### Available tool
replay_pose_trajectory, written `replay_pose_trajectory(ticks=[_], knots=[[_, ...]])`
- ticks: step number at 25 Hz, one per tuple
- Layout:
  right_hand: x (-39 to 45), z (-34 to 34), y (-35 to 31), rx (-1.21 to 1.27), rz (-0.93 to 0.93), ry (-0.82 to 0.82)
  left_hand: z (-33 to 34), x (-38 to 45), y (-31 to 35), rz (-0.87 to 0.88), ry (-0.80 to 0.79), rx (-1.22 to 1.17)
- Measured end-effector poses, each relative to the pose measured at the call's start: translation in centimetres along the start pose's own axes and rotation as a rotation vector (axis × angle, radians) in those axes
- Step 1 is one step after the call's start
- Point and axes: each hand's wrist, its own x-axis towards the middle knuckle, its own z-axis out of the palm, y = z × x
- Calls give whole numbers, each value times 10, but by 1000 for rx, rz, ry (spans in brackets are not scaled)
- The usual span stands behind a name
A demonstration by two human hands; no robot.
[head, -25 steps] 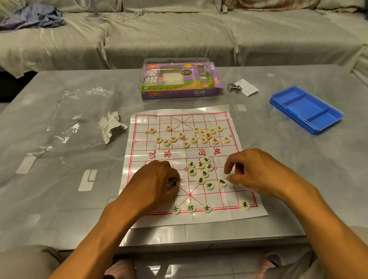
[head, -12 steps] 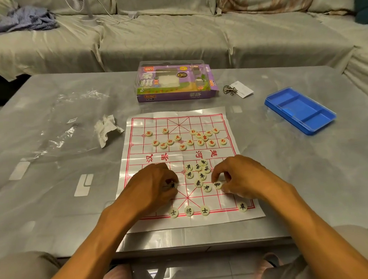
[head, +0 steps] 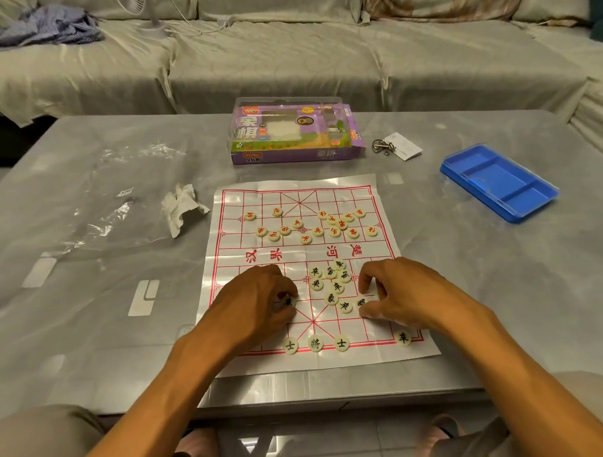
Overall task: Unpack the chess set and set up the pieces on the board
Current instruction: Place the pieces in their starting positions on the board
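A white paper board (head: 403,353) with red lines lies on the grey table. Several round cream pieces with red characters (head: 316,224) are scattered on its far half. A loose cluster of black-character pieces (head: 330,280) sits on the near half. Along the near edge stand three pieces in a row (head: 315,344) and one more at the right corner (head: 403,338). My left hand (head: 253,304) pinches a black-character piece (head: 288,301) at its fingertips. My right hand (head: 402,294) has its thumb and forefinger around another black-character piece (head: 361,302) lying on the board.
The purple chess box (head: 294,135) lies behind the board. Clear plastic wrap (head: 110,203) and a crumpled white tissue (head: 181,210) lie to the left. A blue tray (head: 498,182), a metal ring puzzle (head: 383,145) and a paper slip are at the right. A covered sofa stands beyond.
My right hand moved left and down onto the piece at the cluster's right edge and closed its fingers around it. My left hand kept its piece and barely shifted.
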Motion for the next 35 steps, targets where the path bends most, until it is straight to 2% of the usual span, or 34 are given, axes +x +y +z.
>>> replay_pose_trajectory(ticks=[18, 24, 29, 32, 35], knots=[[1, 6, 2, 1, -51, 17, -1, 1, 0, -1, -6, -13], [-13, -11, 23, 128, -39, 92, 0, 0, -1, -6, -4, -20], [-17, 13, 15, 38, -136, 39, 0, 1, -2, -13, -6, -21], [-23, 6, 28, 62, -93, 41, 1, 1, -3, -19, -16, -31], [-37, 1, 42, 66, -79, -26, 1, 1, -3, -17, -12, -32]])
